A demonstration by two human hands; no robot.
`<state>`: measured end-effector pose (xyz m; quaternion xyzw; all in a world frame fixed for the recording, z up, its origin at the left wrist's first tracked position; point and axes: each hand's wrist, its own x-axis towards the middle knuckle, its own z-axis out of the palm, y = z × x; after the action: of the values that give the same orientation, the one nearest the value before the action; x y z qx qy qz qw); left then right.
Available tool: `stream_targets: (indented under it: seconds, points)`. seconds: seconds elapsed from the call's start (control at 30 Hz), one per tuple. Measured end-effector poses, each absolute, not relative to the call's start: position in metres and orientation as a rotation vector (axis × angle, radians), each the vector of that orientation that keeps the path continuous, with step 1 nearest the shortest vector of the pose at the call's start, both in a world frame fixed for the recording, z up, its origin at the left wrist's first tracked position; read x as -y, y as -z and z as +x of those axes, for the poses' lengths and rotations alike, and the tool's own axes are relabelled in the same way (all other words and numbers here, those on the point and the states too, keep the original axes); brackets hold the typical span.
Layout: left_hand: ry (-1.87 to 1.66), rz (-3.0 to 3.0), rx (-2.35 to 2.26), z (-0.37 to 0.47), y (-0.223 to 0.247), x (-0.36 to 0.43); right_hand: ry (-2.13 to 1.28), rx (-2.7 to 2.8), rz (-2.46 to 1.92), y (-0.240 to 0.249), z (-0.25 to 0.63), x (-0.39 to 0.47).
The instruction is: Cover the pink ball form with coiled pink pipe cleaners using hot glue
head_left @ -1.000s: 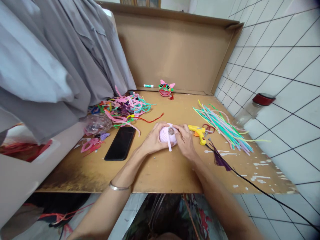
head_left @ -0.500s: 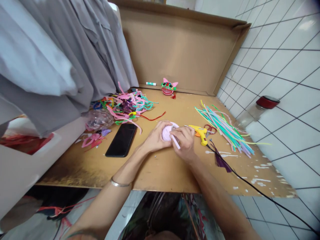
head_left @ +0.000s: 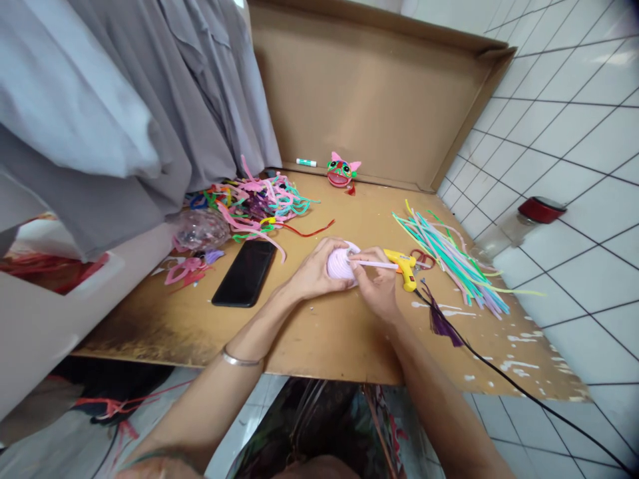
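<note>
My left hand (head_left: 318,269) is wrapped round a pale lilac coil (head_left: 339,265) of wound pipe cleaner, shaped like a small rounded cup. From the coil's right side runs a loose lilac pipe cleaner end (head_left: 379,265), pinched in the fingers of my right hand (head_left: 378,283). That end points right, nearly level. Just beyond my right hand lies a yellow hot glue gun (head_left: 405,267), its nozzle hidden behind the fingers. Red-handled scissors (head_left: 424,259) lie beside the glue gun.
Loose pipe cleaners (head_left: 449,259) lie at the right, a tangled heap (head_left: 269,199) at the left. A black phone (head_left: 244,274) rests left of my hands. A cat-like figure (head_left: 341,171) and a marker (head_left: 306,162) stand at the back. A black cord (head_left: 519,380) crosses the right side.
The loose pipe cleaner end has swung from pointing down toward me to pointing right. Both hands keep their hold, and the view has shifted slightly.
</note>
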<state>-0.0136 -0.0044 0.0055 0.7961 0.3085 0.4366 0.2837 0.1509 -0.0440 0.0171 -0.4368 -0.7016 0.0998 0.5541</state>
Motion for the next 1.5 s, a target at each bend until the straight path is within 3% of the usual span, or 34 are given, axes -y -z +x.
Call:
stream_targets:
  seconds: [1.5]
  points:
    - [-1.058, 2.012, -0.847, -0.021, -0.012, 0.006, -0.166, 1.789, -0.941, -0.015, 0.155, 0.040]
